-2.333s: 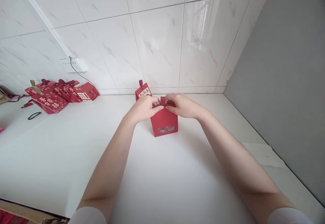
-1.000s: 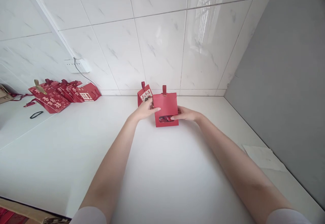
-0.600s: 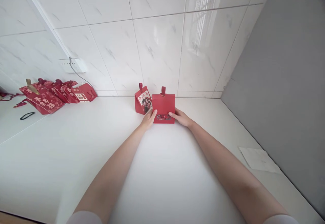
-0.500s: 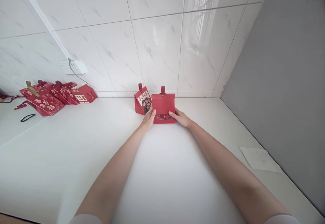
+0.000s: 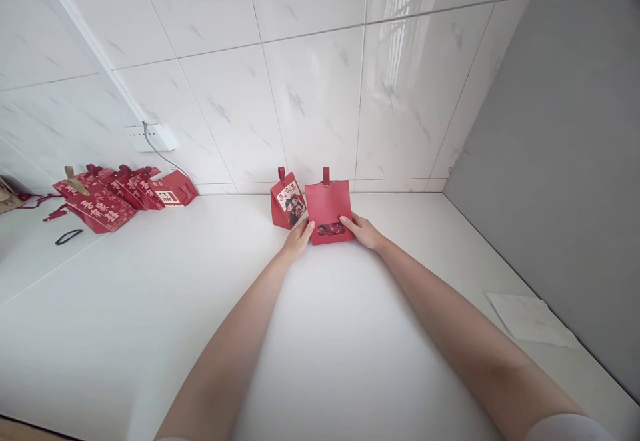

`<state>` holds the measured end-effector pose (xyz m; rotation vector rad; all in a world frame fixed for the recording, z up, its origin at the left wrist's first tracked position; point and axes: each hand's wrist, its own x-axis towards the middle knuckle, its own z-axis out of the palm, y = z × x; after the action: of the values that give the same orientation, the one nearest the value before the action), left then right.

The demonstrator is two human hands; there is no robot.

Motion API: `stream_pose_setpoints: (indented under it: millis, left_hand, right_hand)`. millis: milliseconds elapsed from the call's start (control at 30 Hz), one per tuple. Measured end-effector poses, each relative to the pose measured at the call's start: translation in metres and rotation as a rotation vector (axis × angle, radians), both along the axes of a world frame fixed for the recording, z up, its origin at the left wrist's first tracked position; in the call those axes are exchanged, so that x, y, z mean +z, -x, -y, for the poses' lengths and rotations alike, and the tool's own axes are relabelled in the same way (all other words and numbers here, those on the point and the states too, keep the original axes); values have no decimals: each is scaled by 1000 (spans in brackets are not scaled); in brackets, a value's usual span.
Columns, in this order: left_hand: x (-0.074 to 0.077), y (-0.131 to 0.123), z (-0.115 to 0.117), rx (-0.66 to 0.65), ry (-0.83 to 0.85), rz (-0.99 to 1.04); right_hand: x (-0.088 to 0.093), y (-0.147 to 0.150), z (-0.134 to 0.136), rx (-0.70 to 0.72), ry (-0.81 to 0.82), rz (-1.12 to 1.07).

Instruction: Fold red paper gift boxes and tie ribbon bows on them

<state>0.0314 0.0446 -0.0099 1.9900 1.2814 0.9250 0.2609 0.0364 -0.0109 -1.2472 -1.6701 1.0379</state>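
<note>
A small red gift box point(image 5: 329, 206) with a top loop and a little window stands upright on the white counter point(image 5: 320, 334), close to the tiled wall. My left hand point(image 5: 299, 237) touches its lower left edge, fingers stretched out. At the box's lower right edge lies my right hand point(image 5: 365, 231), fingers also extended against the side. A second red gift box point(image 5: 287, 199) with a picture label stands just left of it, slightly behind.
Several flat red gift boxes point(image 5: 107, 197) lie piled at the far left by the wall socket point(image 5: 149, 137). A black hair band point(image 5: 68, 235) lies near them. A white paper sheet point(image 5: 533, 321) rests at the right by the grey wall.
The box's top was folded shut near me, then both hands slid the box away toward the wall beside the second box. Both hands now rest flat at its base.
</note>
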Motion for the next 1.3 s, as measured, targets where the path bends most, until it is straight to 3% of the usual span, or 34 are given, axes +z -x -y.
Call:
stream_pose_setpoints:
  millis: [633,867,1100,1300]
  left_hand:
    - [0,-3,-10,53,37,24]
    - [1,-4,-4,40,19,-30]
    - [-1,-2,-1,-40,-50,-39]
    - [-5,-1,-6,-17,-58,-67]
  right_hand:
    - [-10,-9,-8,54,-20,-38]
    - [-5,-14,1,86,-14,-25]
    - [-8,-12,1,33,-7,-22]
    - [-6,-8,3,12,-41,17]
